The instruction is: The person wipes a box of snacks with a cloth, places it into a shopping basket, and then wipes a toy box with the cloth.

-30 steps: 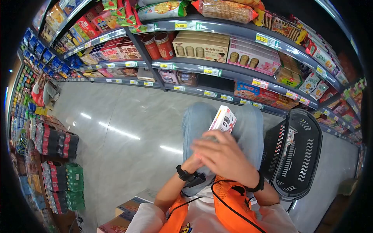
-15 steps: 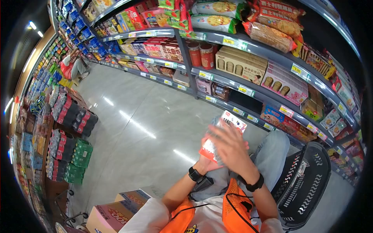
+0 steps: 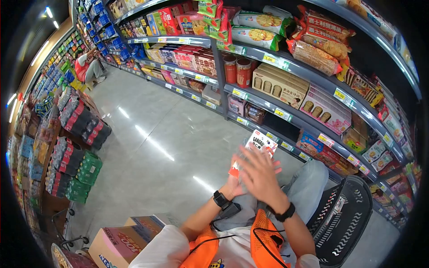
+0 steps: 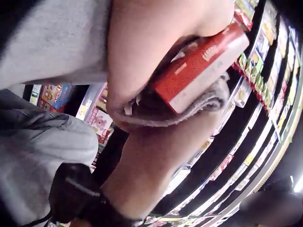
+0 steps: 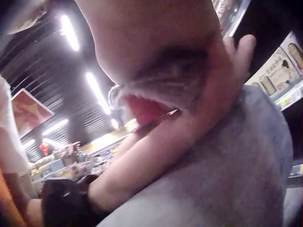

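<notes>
A white and red box (image 3: 260, 142) stands tilted above the lap in the head view. The left hand (image 3: 236, 186) grips it from below, its fingertips showing past the box's right side. Over its face lies the right hand (image 3: 262, 175), fingers straight and spread. The left wrist view shows the box's red side (image 4: 203, 66) and a grey cloth (image 4: 203, 103) between it and the right hand (image 4: 154, 146). In the right wrist view, the cloth (image 5: 168, 90) lies under the right palm, which partly hides the red box (image 5: 143, 111).
A black shopping basket (image 3: 342, 223) stands at the right by the knee (image 3: 310, 178). Stocked shelves (image 3: 263, 100) run across the front. Cartons (image 3: 120, 243) are at the lower left, bottle packs (image 3: 85, 120) farther left. A person (image 3: 86, 69) crouches far down the aisle.
The view has swung left. Since the earliest frame, both hands and the box have been raised off the lap, showing more of the box. The right hand has shifted over its face.
</notes>
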Demonstrator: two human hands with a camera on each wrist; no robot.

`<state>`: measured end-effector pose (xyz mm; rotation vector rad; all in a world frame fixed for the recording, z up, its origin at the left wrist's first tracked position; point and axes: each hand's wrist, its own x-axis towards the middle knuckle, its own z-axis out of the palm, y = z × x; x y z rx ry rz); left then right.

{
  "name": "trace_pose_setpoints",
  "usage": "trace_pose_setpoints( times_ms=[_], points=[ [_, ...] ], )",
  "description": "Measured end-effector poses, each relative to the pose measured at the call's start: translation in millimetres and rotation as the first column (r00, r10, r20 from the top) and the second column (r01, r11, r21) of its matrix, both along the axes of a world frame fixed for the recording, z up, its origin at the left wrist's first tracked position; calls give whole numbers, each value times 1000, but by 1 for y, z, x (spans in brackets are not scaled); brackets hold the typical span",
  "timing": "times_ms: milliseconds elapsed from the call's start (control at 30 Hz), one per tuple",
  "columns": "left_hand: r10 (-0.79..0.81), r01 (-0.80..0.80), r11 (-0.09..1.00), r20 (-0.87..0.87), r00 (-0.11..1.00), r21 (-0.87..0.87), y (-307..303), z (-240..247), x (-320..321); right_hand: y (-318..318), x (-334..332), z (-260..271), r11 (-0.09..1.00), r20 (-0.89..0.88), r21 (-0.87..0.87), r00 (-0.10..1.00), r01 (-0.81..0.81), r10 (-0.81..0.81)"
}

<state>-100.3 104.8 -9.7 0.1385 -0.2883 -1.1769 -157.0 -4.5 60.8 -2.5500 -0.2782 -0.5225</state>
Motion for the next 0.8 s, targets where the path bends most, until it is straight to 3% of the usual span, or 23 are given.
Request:
trace_pose_setpoints(
  times_ms=[67, 100, 133, 233, 333, 400, 467, 567, 667, 733, 767, 800],
  points=[
    [-63, 94, 989, -249, 966, 115, -2, -11, 12, -28, 16, -8, 983, 20, 9, 983, 182, -183],
    [-154, 155, 988, -189, 970, -7, -3, -7, 12, -44, 24, -15, 962, 11, 19, 962, 273, -273],
    [-161, 163, 987, -185, 969, 0, -4, -12, 11, -54, 27, -22, 932, 3, 27, 932, 361, -361],
    [-131, 146, 987, -186, 974, 68, -8, -19, 6, -66, 24, -36, 889, -137, 187, 907, 417, -397],
    [-94, 107, 991, -148, 985, 84, -4, -15, 4, -40, -2, -33, 892, -3, 144, 902, 429, -433],
    [-50, 81, 963, -125, 991, 258, -1, -14, 6, 0, -23, -8, 896, -21, 37, 897, 442, -442],
    [-139, 156, 983, -165, 976, 95, -5, 18, 0, 37, -37, 1, 940, -84, -51, 937, 336, -339],
    [-47, 75, 991, -235, 971, 108, -6, 24, -2, 47, -31, 0, 964, -75, -51, 962, 260, -263],
    [59, -42, 910, -27, 998, 413, 2, 6, 14, 17, -10, 2, 896, 26, -44, 897, 442, -441],
    [12, 10, 919, -53, 999, 394, 7, -27, 24, -8, 3, 2, 848, 117, 77, 840, 525, -530],
    [-54, 98, 969, -193, 980, 226, 12, -46, 25, -18, 7, 0, 824, 160, 126, 808, 553, -567],
    [-74, 98, 976, -130, 989, 192, 12, -42, 22, -24, 9, -6, 815, 152, 156, 801, 558, -578]
  ],
)
